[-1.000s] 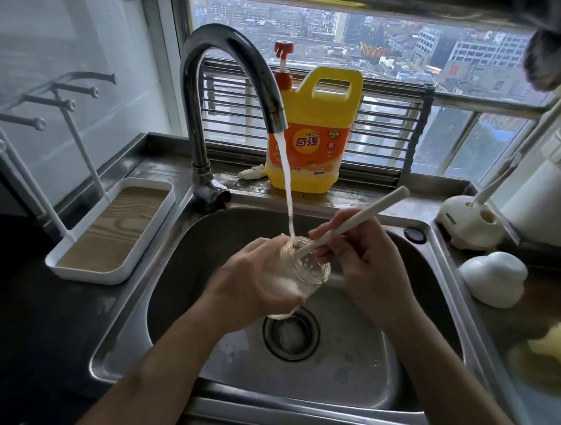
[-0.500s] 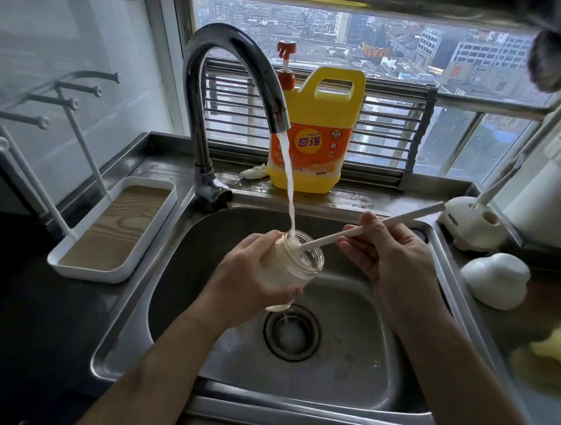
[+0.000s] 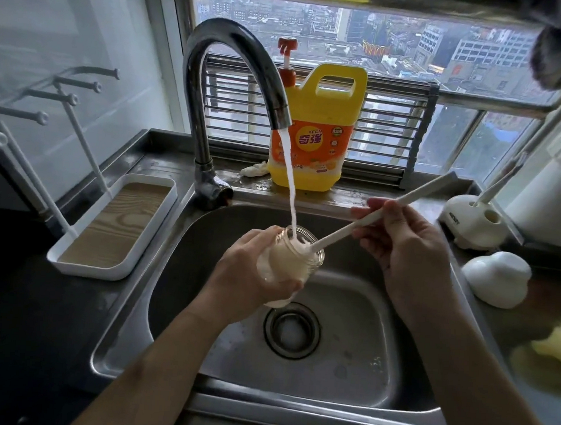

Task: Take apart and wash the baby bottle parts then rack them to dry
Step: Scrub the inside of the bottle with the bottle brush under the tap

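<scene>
Bottle body [image 3: 291,258], gripped around its side by the left hand [image 3: 251,276] over the sink [image 3: 344,366] under the tap stream [image 3: 289,183], should be rotated while the right hand [image 3: 406,251], fingers closed on the brush handle [image 3: 385,208], works the head against its inner wall.

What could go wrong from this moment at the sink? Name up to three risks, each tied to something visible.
1. The left hand alone holds the wet glass bottle over the steel sink; it might slip and crack.
2. The right hand grips the brush far up its handle, so the head may be levered out and flick water.
3. The tap stream hits the bottle's rim and may splash the counter.
</scene>
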